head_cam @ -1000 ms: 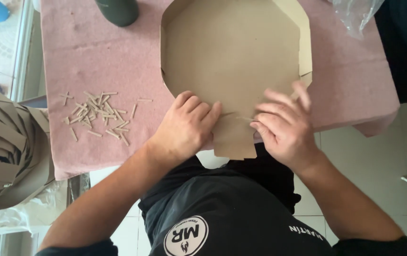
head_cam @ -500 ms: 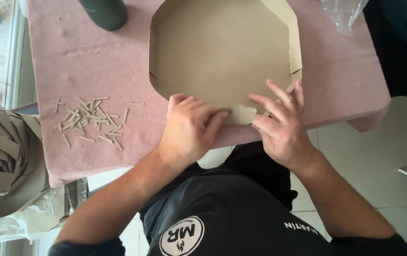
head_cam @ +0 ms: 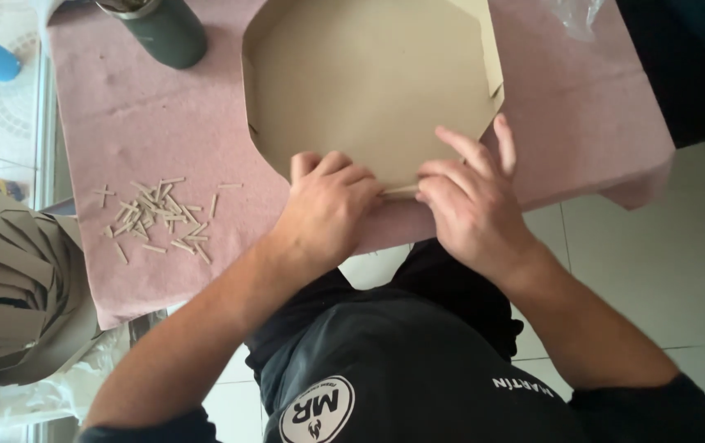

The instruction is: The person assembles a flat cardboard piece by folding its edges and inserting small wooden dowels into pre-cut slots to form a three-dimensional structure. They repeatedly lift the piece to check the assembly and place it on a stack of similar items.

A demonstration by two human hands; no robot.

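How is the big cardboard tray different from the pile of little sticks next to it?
The cardboard tray is one big, many-sided piece with raised walls; the little sticks are many thin, small pieces scattered loose. Both hands press on the tray's near edge, the left hand and the right hand, while nothing touches the sticks. The tray is a darker tan; the sticks look paler. Both rest on the pink table cover.

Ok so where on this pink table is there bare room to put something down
Bare pink cloth lies right of the cardboard tray, and between the green cup and the little sticks. The near edge is crowded by the left hand and right hand.
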